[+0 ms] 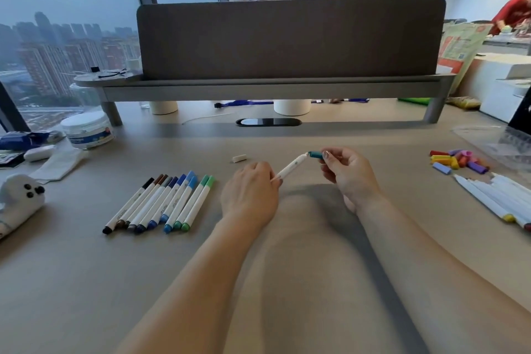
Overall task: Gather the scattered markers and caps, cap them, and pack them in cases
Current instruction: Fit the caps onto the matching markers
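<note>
Left grip [250,195] pinches white marker [290,167], right grip [349,172] pinches teal cap [316,155] over beige desk [86,282] by city-view window [57,23]

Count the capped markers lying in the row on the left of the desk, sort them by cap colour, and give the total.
Black marker: 1
Brown marker: 1
Grey marker: 1
Blue markers: 4
Green markers: 2
Total: 9
</note>
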The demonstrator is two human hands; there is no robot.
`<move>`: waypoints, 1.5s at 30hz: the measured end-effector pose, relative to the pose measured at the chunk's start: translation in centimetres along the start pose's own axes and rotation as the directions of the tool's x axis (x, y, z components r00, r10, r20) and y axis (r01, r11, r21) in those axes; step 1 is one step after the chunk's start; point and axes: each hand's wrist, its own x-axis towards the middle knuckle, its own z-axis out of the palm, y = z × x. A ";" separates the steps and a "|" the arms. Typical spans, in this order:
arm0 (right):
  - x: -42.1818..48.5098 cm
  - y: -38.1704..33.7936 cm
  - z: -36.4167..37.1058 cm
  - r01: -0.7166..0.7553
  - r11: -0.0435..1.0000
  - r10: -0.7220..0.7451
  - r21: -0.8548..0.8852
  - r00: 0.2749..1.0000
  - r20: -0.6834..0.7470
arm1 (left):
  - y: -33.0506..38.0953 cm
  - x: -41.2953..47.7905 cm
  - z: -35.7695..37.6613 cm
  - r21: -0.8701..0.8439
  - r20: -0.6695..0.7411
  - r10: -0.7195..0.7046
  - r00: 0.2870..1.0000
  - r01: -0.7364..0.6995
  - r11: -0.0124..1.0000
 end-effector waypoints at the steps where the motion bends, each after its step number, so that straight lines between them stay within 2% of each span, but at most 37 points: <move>1: 0.0 0.0 0.0 -0.005 0.999 0.005 0.042 1.000 0.009 | -0.3 -0.1 -0.3 -0.011 -0.012 -0.004 1.000 0.004 1.000; 4: -0.1 -0.3 0.1 0.001 0.992 -0.003 0.129 1.000 0.009 | -1.2 0.0 -0.7 -0.018 -0.019 -0.035 0.999 0.034 0.999; 11: -0.3 -0.4 0.2 0.058 0.991 -0.056 0.124 0.998 -0.021 | -1.8 0.2 -1.0 -0.049 -0.034 0.002 0.999 -0.003 0.999; 17: -0.5 -0.3 0.5 0.029 0.992 -0.041 0.123 0.994 0.097 | -2.0 0.3 -0.9 -0.068 -0.020 0.031 0.999 -0.032 0.997; 20: -0.8 -0.4 0.9 0.031 0.992 -0.048 0.123 0.989 0.136 | -2.0 0.4 -0.5 -0.173 0.028 0.071 0.997 -0.065 0.983; 23: -0.9 -0.5 1.3 0.037 0.993 -0.049 0.109 0.993 0.104 | -1.6 0.4 -0.1 -0.271 0.052 0.081 0.995 -0.064 0.960; 32: -0.5 0.0 2.2 0.041 0.988 -0.049 0.147 0.997 0.052 | -0.9 0.1 -0.3 -0.269 -0.054 0.121 0.991 -0.132 0.954; 36: -0.8 0.2 2.4 0.063 0.994 -0.066 0.094 0.997 0.030 | -0.7 -0.2 -0.3 -0.284 -0.026 0.118 0.993 -0.120 0.951; 41: -2.1 -0.3 3.2 0.166 0.985 -0.167 0.047 0.986 0.021 | -2.0 -1.0 -0.8 -0.206 0.023 0.097 0.995 -0.091 0.974; 45: -2.9 -0.3 5.6 0.216 0.976 -0.215 -0.002 0.974 0.078 | -4.9 -2.1 -1.8 -0.150 -0.093 0.013 0.996 -0.027 0.988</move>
